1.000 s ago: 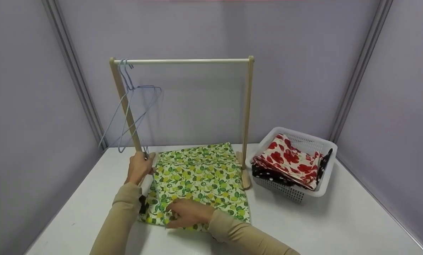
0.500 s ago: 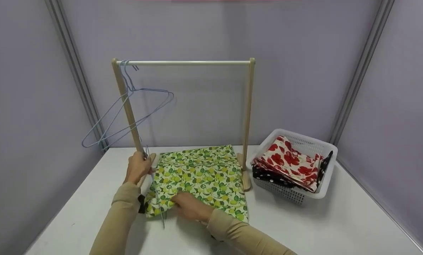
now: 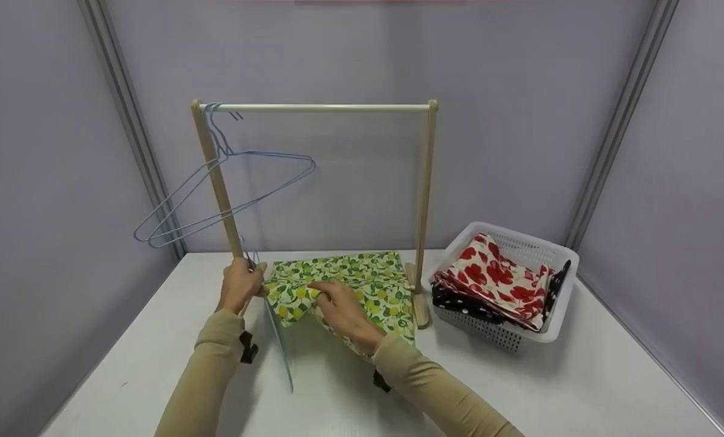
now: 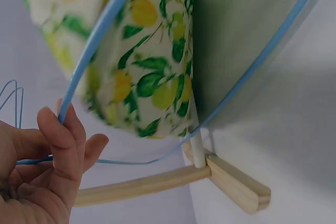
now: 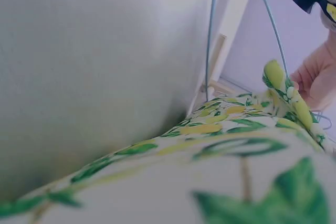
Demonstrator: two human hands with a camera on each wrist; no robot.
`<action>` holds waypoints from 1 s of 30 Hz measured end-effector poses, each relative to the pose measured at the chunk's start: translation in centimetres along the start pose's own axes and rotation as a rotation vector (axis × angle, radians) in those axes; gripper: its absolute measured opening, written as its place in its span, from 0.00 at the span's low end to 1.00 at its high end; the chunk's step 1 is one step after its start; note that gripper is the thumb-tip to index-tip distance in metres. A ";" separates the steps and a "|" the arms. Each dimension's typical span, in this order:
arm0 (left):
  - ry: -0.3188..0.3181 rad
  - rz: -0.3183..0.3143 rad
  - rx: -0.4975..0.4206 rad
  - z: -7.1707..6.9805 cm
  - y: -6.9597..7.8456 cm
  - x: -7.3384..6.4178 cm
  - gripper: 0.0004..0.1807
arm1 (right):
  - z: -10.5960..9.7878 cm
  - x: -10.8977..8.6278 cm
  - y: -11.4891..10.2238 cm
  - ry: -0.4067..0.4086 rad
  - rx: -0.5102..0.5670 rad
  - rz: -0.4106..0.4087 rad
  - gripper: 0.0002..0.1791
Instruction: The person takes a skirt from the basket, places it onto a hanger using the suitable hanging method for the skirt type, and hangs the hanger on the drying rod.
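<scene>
My left hand [image 3: 240,285] holds a blue wire hanger [image 3: 284,358] at its upper part; in the left wrist view the fingers curl round the blue wire [image 4: 79,72]. A cloth printed with lemons and green leaves [image 3: 389,297] lies partly on the table between the rack's feet. My right hand [image 3: 345,312] grips the cloth's near edge and lifts it, so its left part bends up beside the hanger. In the right wrist view the raised cloth [image 5: 220,129] fills the foreground and the right hand's fingers are hidden.
A wooden rack with a white bar [image 3: 337,108] stands behind. Two blue hangers [image 3: 277,154] hang at its left end. To the right, a white perforated basket [image 3: 501,337] holds a red-flowered cloth [image 3: 501,276] over a black dotted one [image 3: 459,300].
My right hand has taken the cloth's near edge and raised it away from me, uncovering the hanger's lower part. The left hand stays nearly in place. The hanging hangers have swung round.
</scene>
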State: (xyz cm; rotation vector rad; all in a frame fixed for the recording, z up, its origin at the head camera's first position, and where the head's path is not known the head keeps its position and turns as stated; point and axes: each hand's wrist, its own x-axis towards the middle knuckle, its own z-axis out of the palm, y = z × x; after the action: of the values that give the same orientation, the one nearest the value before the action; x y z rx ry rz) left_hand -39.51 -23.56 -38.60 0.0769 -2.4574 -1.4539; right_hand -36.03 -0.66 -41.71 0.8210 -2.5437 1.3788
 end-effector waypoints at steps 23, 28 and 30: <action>-0.127 -0.062 -0.066 -0.6 0.8 -0.7 0.15 | 3.6 -3.1 2.9 -0.435 -0.712 -0.393 0.42; -0.115 -0.040 -0.051 -0.2 0.5 -0.6 0.14 | 4.2 -3.1 2.6 -0.540 -0.711 -0.475 0.21; -0.119 -0.028 -0.019 0.0 0.4 -0.5 0.14 | 4.3 -2.9 2.5 -0.592 -0.677 -0.442 0.19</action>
State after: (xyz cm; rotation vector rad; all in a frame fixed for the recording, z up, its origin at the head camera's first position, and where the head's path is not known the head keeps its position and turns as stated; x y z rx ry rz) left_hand -39.03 -23.28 -38.40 0.0210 -2.5456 -1.5346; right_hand -34.27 -1.87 -47.08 1.6466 -2.6621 0.1119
